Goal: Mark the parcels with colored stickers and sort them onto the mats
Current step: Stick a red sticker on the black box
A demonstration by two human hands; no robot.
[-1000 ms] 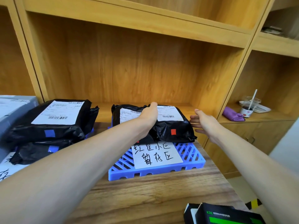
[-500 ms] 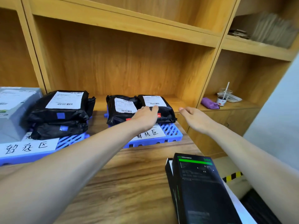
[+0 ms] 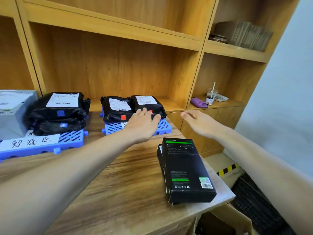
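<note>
Two black poly-bag parcels sit side by side on the right blue mat [image 3: 162, 126] on the wooden table [image 3: 118, 175]: the left one [image 3: 116, 109] shows a white shipping label and a red sticker [image 3: 123, 117] on its near face, and the right one [image 3: 147, 104] has a red sticker partly hidden behind fingers. The left hand [image 3: 144, 122] lies flat over the near edge of that mat, grip released, fingers straight, fingertips at the right parcel's front edge; whether they touch it cannot be told. The right hand [image 3: 198, 121] hangs in the air just off the mat's right side, past the table's edge, grip released and holding nothing.

On the left blue mat [image 3: 71, 139] two black parcels are stacked, the top one [image 3: 59, 106] with a blue sticker [image 3: 60, 113] and the lower one [image 3: 59, 125] with a blue sticker too. A handwritten paper sign [image 3: 28, 141] lies on that mat's front, and a grey box [image 3: 13, 111] stands at its left end.

Near the table's right corner lies a black box with green print [image 3: 184, 168], stacked on another black box, between the forearms. In the shelf unit behind, a lower right compartment holds a purple cloth [image 3: 198, 102] and a plastic cup with a straw [image 3: 211, 96].
</note>
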